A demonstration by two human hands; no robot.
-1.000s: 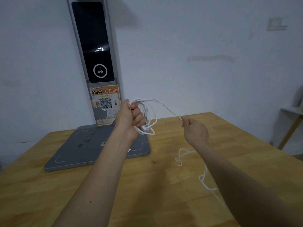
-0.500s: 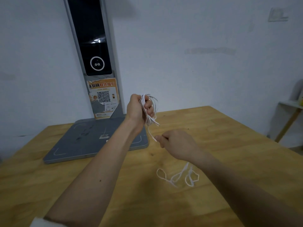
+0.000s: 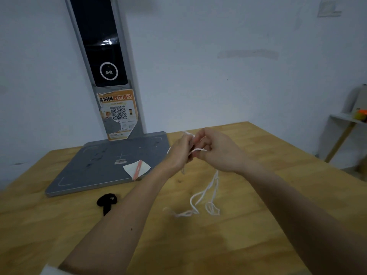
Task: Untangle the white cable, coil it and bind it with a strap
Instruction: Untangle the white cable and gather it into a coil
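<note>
Both my hands have come together since half a second ago: my right hand [image 3: 218, 153], which was low and apart from the other, has risen to meet my left hand [image 3: 181, 153] above the wooden table [image 3: 278, 195], and the loose tail below has dragged nearer to me.

Largest first. That table carries everything, and I work above its middle so the slack can fall freely. At its back left a grey platform [image 3: 95, 169] with a tall upright panel [image 3: 103, 56] stands against the wall; it is behind and left of my hands and does not hinder them. A white card [image 3: 137, 167] lies on the platform's near corner. Off to the right a small shelf [image 3: 345, 120] stands well apart.

My left fingers are curled round the gathered loops of the white cable [image 3: 200, 197], holding the coil so it does not spring open. My right thumb and fingers pinch a strand where it crosses to the coil, so I can lay the next turn; motion blur hides exactly how the strand sits. From my hands the remaining cable hangs down and lies on the table in a few small tangled loops, which I judge may snag as I draw them up.

Near my left forearm, on the table, the black strap [image 3: 106, 202] waits, untouched, close enough to reach once the coil is finished.
</note>
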